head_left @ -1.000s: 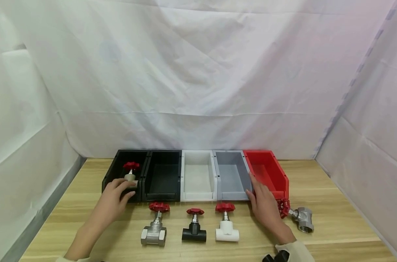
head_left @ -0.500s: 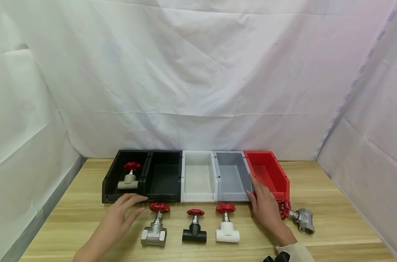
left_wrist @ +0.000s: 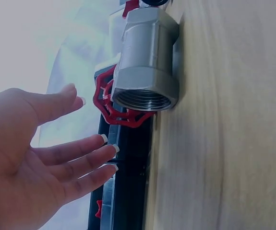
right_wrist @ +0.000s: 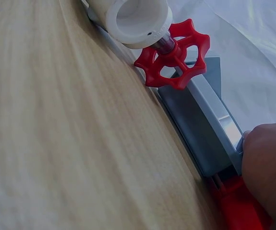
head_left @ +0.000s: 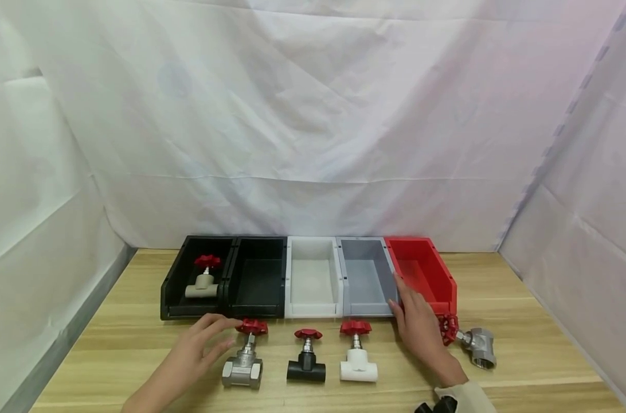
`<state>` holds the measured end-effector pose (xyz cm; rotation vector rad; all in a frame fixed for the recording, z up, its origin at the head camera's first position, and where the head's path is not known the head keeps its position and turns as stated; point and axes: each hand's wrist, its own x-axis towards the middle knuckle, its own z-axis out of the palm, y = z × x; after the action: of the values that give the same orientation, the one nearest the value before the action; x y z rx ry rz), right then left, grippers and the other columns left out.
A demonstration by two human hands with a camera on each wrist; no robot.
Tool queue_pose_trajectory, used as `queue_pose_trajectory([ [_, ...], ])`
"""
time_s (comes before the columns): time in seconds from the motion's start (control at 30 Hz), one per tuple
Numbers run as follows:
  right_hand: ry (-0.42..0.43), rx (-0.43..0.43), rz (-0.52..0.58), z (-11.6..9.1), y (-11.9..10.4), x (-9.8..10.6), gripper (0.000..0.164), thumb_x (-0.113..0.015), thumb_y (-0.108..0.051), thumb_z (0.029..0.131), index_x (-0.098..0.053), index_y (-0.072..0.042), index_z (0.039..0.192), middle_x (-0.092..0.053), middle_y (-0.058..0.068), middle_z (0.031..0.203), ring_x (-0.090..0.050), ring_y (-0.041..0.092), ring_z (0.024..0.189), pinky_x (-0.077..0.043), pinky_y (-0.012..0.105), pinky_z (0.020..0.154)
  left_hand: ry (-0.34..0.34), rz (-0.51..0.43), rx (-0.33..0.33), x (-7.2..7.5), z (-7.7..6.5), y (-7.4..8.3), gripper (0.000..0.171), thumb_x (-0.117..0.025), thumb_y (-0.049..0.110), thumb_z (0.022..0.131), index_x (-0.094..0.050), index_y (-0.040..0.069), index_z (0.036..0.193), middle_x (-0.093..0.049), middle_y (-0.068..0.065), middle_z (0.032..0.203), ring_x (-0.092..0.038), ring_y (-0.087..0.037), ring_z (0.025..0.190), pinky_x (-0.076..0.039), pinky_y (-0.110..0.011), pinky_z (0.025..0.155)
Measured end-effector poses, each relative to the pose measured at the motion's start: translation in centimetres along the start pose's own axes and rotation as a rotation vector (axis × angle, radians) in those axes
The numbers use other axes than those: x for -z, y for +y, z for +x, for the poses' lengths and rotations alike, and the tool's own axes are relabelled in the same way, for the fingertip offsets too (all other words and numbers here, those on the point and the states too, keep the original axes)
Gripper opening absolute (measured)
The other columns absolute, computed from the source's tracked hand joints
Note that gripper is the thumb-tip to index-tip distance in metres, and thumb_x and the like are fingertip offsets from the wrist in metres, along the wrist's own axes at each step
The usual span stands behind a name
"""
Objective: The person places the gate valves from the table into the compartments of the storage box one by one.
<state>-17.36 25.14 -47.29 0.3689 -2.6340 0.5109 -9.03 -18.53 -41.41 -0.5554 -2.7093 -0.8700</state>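
My left hand (head_left: 194,351) is beside a silver metal valve (head_left: 243,370) with a red handwheel. Its index fingertip is right at the wheel's left edge. In the left wrist view, the hand's thumb and fingers are spread, with nothing between them, near the red handwheel (left_wrist: 110,103). My right hand (head_left: 418,324) rests on the side edge of the grey bin (head_left: 368,310), index finger stretched along the rim and thumb by its front corner. A beige valve (head_left: 202,290) with a red wheel lies inside the leftmost black bin (head_left: 175,311).
Right of the silver valve stand a black valve (head_left: 306,370) and a white valve (head_left: 358,370). Another silver valve (head_left: 480,348) lies by the red bin (head_left: 443,307). A second black bin (head_left: 256,310) and a white bin (head_left: 313,310) complete the row before white sheeting (head_left: 313,115).
My left hand has let go of the beige valve in the leftmost bin, drawn back toward me and moved right to the silver valve's wheel. The right hand has stayed put.
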Motion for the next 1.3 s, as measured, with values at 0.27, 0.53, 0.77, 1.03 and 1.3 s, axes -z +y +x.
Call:
queue_pose_trajectory([
  [0.27,-0.018,-0.013,-0.001,0.0,0.1,0.0,0.082,-0.068,-0.021,0.089,-0.018,-0.022,0.155,-0.05,0.017,0.132,-0.053,0.035,0.107,-0.046,0.055,0.084,-0.133,-0.057,0.082,0.2,0.0,0.5,0.032,-0.067,0.03,0.09,-0.064,0.024,0.121,-0.056,0.003,0.109,-0.058,-0.02,0.095,-0.052,-0.043,0.078],
  [0.53,-0.005,0.005,0.003,0.0,0.1,0.1,0.082,-0.069,-0.019,0.089,-0.02,-0.021,0.154,-0.051,0.017,0.131,-0.054,0.035,0.105,-0.047,0.055,0.083,-0.173,-0.068,0.099,-0.2,0.1,0.8,0.037,-0.066,0.039,0.088,-0.063,0.025,0.122,-0.058,-0.001,0.107,-0.057,-0.024,0.095,-0.05,-0.05,0.077],
  [0.77,0.008,0.018,0.004,0.0,0.1,0.1,0.081,-0.069,-0.017,0.088,-0.022,-0.019,0.154,-0.053,0.017,0.129,-0.055,0.035,0.103,-0.048,0.054,0.082,-0.239,-0.103,0.071,-0.7,0.0,0.4,0.044,-0.066,0.05,0.084,-0.064,0.026,0.121,-0.057,-0.001,0.11,-0.056,-0.027,0.099,-0.048,-0.055,0.077],
  [1.03,0.012,0.018,0.006,0.1,-0.1,0.1,0.08,-0.069,-0.016,0.088,-0.023,-0.018,0.153,-0.053,0.018,0.129,-0.055,0.035,0.103,-0.048,0.054,0.081,-0.29,-0.114,0.067,-1.1,0.0,0.3,0.05,-0.067,0.056,0.079,-0.064,0.028,0.12,-0.055,-0.006,0.115,-0.053,-0.026,0.097,-0.049,-0.049,0.074],
  [1.3,0.023,0.027,0.009,0.2,-0.1,0.0,0.078,-0.069,-0.015,0.088,-0.025,-0.017,0.153,-0.053,0.018,0.128,-0.055,0.034,0.101,-0.049,0.054,0.079,-0.37,-0.184,0.108,-1.5,0.0,0.5,0.051,-0.068,0.055,0.077,-0.063,0.032,0.122,-0.053,0.0,0.115,-0.049,-0.02,0.096,-0.045,-0.041,0.076],
])
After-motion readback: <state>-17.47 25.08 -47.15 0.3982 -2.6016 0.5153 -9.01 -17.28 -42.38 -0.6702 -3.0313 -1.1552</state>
